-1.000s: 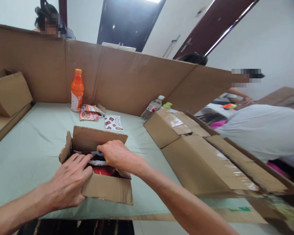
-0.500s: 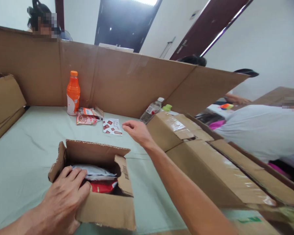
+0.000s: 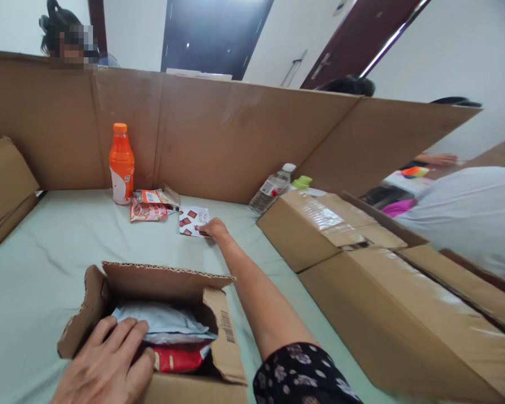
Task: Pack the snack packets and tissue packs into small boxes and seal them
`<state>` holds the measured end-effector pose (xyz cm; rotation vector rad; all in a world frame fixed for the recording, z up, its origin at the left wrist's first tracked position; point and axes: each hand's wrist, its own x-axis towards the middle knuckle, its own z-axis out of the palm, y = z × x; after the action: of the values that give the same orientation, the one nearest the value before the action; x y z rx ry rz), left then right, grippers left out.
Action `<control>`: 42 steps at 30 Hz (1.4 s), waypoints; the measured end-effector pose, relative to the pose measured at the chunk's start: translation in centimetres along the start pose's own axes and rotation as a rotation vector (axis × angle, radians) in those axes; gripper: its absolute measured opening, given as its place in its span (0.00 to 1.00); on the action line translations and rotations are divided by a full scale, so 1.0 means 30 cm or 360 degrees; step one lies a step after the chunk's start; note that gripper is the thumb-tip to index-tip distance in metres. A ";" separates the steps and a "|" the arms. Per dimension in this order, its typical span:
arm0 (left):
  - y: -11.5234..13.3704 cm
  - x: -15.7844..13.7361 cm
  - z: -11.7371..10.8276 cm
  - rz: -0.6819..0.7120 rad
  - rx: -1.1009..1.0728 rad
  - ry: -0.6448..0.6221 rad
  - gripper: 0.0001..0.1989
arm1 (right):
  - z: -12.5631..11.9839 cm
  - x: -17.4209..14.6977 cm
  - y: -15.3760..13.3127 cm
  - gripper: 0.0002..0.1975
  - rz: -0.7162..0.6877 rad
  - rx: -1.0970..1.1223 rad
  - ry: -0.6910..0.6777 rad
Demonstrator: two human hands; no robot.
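Note:
At the far middle of the table, my right hand (image 3: 212, 228) is closed on the lower right corner of a white packet (image 3: 190, 220) printed with brown squares. The packet lies flat on the cloth. Close to me is an open cardboard box (image 3: 164, 278) with its flaps up. My left hand (image 3: 109, 356) grips the box at its near left rim, fingers reaching inside against a pale blue-white packet (image 3: 164, 321). Below that one, a red packet (image 3: 180, 359) shows in the box. The left fingertips are partly hidden by the packets.
An orange bottle (image 3: 122, 165) stands at the back, beside pink snack bags (image 3: 148, 211). A clear bottle (image 3: 273, 188) leans near a green cap (image 3: 302, 182). Taped cartons (image 3: 374, 314) line the right; a cardboard partition (image 3: 244, 140) runs behind. Other people are beyond it.
My right hand has moved left and down onto the white packet and taken its corner. My left hand stays at the box. The view has shifted slightly.

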<state>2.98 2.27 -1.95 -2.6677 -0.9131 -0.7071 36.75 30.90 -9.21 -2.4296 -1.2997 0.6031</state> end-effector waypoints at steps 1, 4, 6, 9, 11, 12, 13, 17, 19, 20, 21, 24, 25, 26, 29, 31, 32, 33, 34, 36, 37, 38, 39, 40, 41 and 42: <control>0.000 -0.009 0.007 -0.0015 -0.0008 -0.0007 0.07 | -0.003 -0.004 0.002 0.20 0.0036 -0.0034 0.0013; -0.007 -0.042 0.039 -0.0050 -0.0089 -0.0046 0.11 | -0.014 -0.033 0.001 0.21 0.0137 -0.0139 0.0058; -0.013 -0.062 0.059 -0.0069 -0.0120 -0.0116 0.12 | -0.012 -0.058 -0.008 0.21 0.0159 -0.0154 0.0081; -0.020 -0.080 0.083 -0.0058 -0.0087 -0.0138 0.11 | 0.001 -0.084 -0.031 0.21 0.0156 -0.0132 0.0097; -0.022 -0.082 0.088 -0.0040 -0.0062 -0.0158 0.12 | 0.008 -0.087 -0.046 0.22 0.0152 -0.0099 0.0106; -0.023 -0.080 0.084 -0.0041 -0.0044 -0.0158 0.12 | 0.009 -0.086 -0.052 0.22 0.0151 -0.0077 0.0106; -0.024 -0.074 0.075 -0.0030 -0.0023 -0.0149 0.12 | 0.009 -0.083 -0.056 0.21 0.0151 -0.0049 0.0104; -0.029 -0.037 0.003 0.0095 -0.0014 -0.0299 0.15 | 0.008 -0.092 -0.055 0.21 0.0121 0.0147 0.0105; -0.026 -0.022 -0.028 0.0119 -0.0048 -0.0365 0.18 | 0.011 -0.118 -0.048 0.21 0.0089 0.0303 0.0134; -0.022 -0.018 -0.037 0.0093 -0.0067 -0.0358 0.19 | 0.012 -0.135 -0.045 0.21 0.0068 0.0395 0.0149; -0.017 -0.014 -0.041 0.0047 -0.0085 -0.0333 0.19 | 0.011 -0.155 -0.043 0.21 0.0045 0.0495 0.0156; -0.004 -0.006 -0.039 -0.0106 -0.0196 -0.0260 0.22 | -0.017 -0.223 -0.034 0.21 -0.0049 0.0820 0.0120; 0.000 -0.002 -0.039 -0.0132 -0.0248 -0.0256 0.23 | -0.038 -0.248 -0.027 0.20 -0.0085 0.0923 0.0094; 0.002 0.004 -0.041 -0.0143 -0.0294 -0.0268 0.22 | -0.066 -0.275 -0.016 0.19 -0.0125 0.1018 0.0067; 0.006 0.024 -0.061 -0.0133 -0.0359 -0.0423 0.19 | -0.186 -0.374 0.035 0.15 -0.0286 0.1268 0.0026; 0.005 0.036 -0.077 -0.0130 -0.0347 -0.0550 0.16 | -0.289 -0.455 0.071 0.15 -0.0432 0.1418 0.0057; 0.005 0.040 -0.084 -0.0129 -0.0338 -0.0591 0.15 | -0.341 -0.501 0.086 0.16 -0.0533 0.1502 0.0094; 0.004 0.044 -0.090 -0.0130 -0.0328 -0.0632 0.14 | -0.392 -0.552 0.096 0.16 -0.0682 0.1611 0.0153; 0.004 0.047 -0.095 -0.0131 -0.0317 -0.0663 0.14 | -0.437 -0.608 0.103 0.17 -0.0901 0.1746 0.0227; 0.005 0.052 -0.102 -0.0127 -0.0297 -0.0714 0.14 | -0.500 -0.728 0.105 0.15 -0.1291 0.1880 0.0321; 0.006 0.054 -0.105 -0.0129 -0.0290 -0.0737 0.15 | -0.516 -0.787 0.102 0.13 -0.1436 0.1870 0.0348; 0.007 0.055 -0.107 -0.0130 -0.0285 -0.0755 0.15 | -0.520 -0.842 0.097 0.10 -0.1534 0.1785 0.0360; 0.008 0.057 -0.108 -0.0132 -0.0280 -0.0768 0.16 | -0.515 -0.889 0.089 0.08 -0.1616 0.1640 0.0359; 0.008 0.057 -0.108 -0.0132 -0.0278 -0.0774 0.16 | -0.503 -0.926 0.080 0.06 -0.1700 0.1440 0.0333; 0.008 0.058 -0.108 -0.0132 -0.0278 -0.0775 0.16 | -0.486 -0.954 0.069 0.03 -0.1784 0.1184 0.0270; 0.009 0.058 -0.108 -0.0133 -0.0279 -0.0770 0.16 | -0.465 -0.973 0.057 0.02 -0.1849 0.0871 0.0170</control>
<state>3.16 1.79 1.69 -3.0379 -1.1238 -0.1532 30.47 4.32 8.22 -0.9832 -1.8588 0.3803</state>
